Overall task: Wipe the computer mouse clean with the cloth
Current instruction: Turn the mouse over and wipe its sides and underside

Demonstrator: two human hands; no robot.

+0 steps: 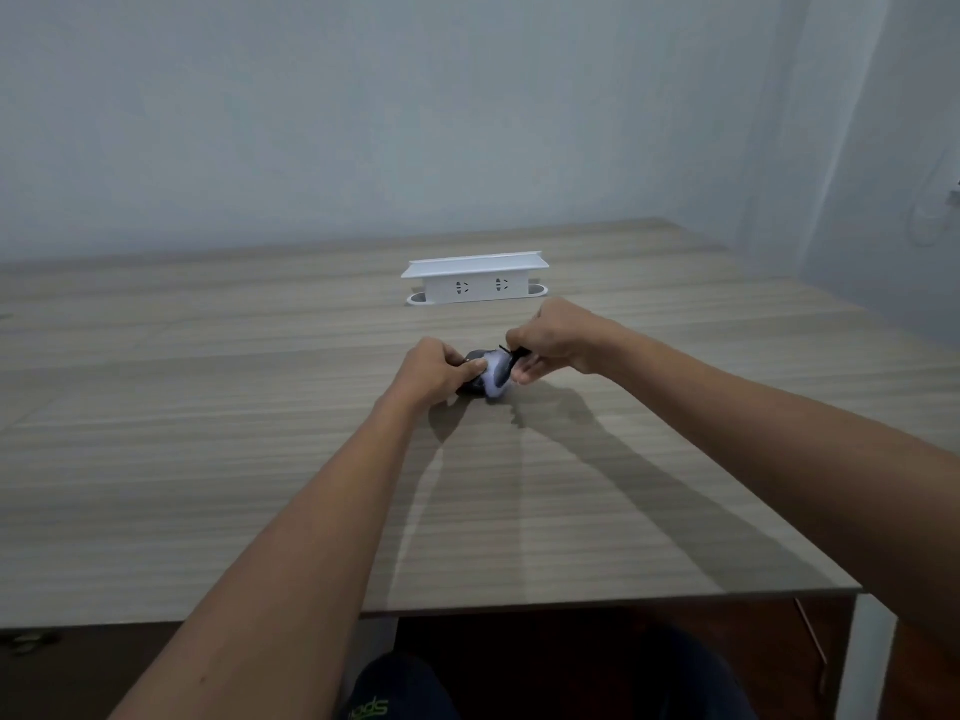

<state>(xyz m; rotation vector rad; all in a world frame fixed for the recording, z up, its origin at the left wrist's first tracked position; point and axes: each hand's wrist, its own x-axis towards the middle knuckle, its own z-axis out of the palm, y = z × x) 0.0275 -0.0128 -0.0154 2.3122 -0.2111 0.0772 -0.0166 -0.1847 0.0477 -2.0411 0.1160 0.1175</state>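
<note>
Nearest, at 6 o'clock, dark trousers (410, 688) below the table (208, 459) edge. Mid-table, left hand (434, 374) curled tight round the mouse (475, 379); at its 3 o'clock, right hand (550, 337) pinching the pale cloth (496, 376) against it. Beyond, at 12 o'clock, white socket box (475, 280).

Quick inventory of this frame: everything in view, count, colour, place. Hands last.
mouse: 1, dark, mid-table, gripped between both hands
cloth: 1, pale bluish-white, bunched against the mouse's right side
cord: 1, black, thin, at the right hand; its far end is hidden
socket box: 1, white, raised from the table beyond the hands, two outlets facing the camera
table: 1, light wood grain, fills the middle of the view
wall: pale grey, behind the table
left hand: closed on the mouse
right hand: closed at the cloth and cord
</note>
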